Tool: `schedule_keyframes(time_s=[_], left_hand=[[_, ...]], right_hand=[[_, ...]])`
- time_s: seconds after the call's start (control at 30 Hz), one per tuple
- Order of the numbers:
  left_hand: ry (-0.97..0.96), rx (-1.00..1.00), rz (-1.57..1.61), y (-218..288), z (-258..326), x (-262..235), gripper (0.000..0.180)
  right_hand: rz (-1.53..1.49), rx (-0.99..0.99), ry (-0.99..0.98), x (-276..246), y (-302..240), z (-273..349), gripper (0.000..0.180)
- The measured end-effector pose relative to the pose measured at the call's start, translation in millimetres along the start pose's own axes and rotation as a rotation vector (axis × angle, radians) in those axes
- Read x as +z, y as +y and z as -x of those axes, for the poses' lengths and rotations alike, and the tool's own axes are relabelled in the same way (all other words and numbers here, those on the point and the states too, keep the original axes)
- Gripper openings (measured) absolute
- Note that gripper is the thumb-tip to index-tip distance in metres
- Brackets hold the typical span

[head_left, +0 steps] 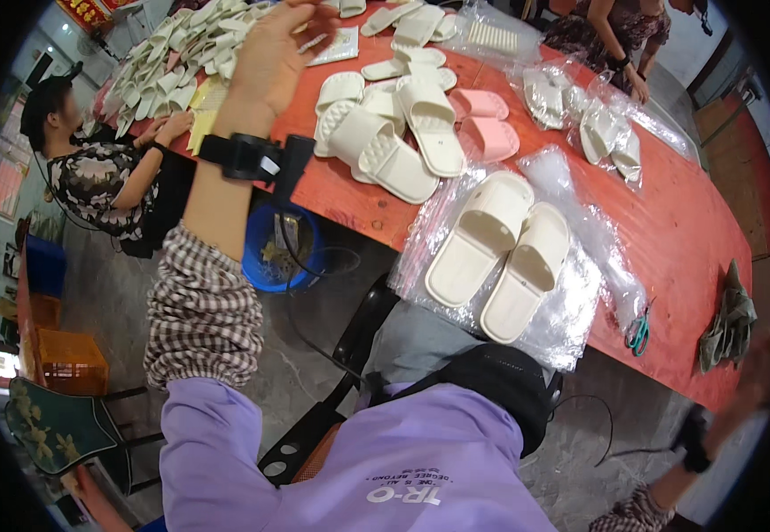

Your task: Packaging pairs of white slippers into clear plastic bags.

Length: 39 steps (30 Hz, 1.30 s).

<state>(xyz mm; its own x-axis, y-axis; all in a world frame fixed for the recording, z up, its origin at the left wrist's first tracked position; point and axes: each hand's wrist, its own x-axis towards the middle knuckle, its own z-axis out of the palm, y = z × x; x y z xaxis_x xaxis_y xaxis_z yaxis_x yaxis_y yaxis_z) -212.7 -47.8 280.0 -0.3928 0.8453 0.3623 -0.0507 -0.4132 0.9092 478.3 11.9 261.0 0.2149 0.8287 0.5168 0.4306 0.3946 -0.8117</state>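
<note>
My left hand [271,55] is raised over the far left part of the red-orange table [686,222], beside a heap of cream slippers [168,66]; its fingers curl away from me and whether they hold anything is hidden. A black wrist strap [247,158] sits on that arm. My right hand [762,363] is blurred at the lower right, off the table's near edge, with nothing visible in it. Straight in front of me a pair of cream slippers [502,253] lies on a clear plastic bag [571,310], touched by neither hand.
More cream slippers [385,133] and a pink pair [484,120] lie mid-table, bagged slippers [611,133] to the right. Green-handled scissors [639,330] and a grey cloth [730,319] lie near the front edge. A blue bucket [269,257] stands below. One person [92,177] sits left, another [620,35] beyond.
</note>
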Motion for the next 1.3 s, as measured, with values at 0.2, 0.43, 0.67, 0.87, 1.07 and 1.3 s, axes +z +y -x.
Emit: schedule_keyframes(time_s=[0.2,0.43,0.67,0.87,1.07,1.3], left_hand=[[0.002,0.064,-0.037,-21,15,40,0.026],[-0.152,0.03,-0.122,-27,24,115,0.024],[-0.304,-0.036,-0.088,-32,46,155,0.025],[-0.428,-0.014,0.009,-24,64,178,0.024],[-0.487,0.121,-0.087,-15,61,176,0.024],[-0.365,0.245,-0.539,-35,42,140,0.022]], right_hand=[[-0.259,-0.136,-1.287,244,-114,121,0.029],[-0.645,0.21,-1.417,339,-134,165,0.06],[-0.698,0.303,-1.646,365,-130,145,0.053],[-0.808,0.215,-1.609,370,-116,141,0.037],[-0.796,0.185,-1.568,355,-124,141,0.046],[-0.629,0.249,-1.499,330,-153,147,0.072]])
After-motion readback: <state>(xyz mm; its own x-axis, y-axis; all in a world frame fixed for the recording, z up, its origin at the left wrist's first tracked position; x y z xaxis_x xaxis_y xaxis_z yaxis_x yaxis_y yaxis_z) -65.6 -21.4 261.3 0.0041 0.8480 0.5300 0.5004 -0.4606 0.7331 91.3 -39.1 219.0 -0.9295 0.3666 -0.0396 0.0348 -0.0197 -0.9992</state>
